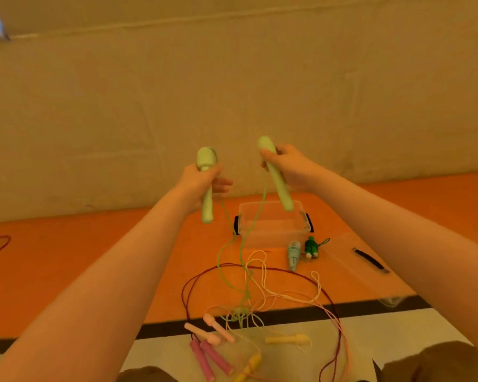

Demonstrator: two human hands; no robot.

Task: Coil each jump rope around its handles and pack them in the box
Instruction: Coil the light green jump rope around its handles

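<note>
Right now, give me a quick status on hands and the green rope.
Left hand and right hand each grip a light green handle. Green cord hangs uncoiled, tangled with cream cord. Clear box open.

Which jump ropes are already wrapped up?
The pale blue rope and the dark green rope, lying bundled beside the clear box. The pink, yellow and dark red ones nearer the person lie loose.

bare forearms, no sleeves, bare hands [202, 183]

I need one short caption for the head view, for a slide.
Both hands, left and right, lift the green rope's handles above the clear box.
</note>
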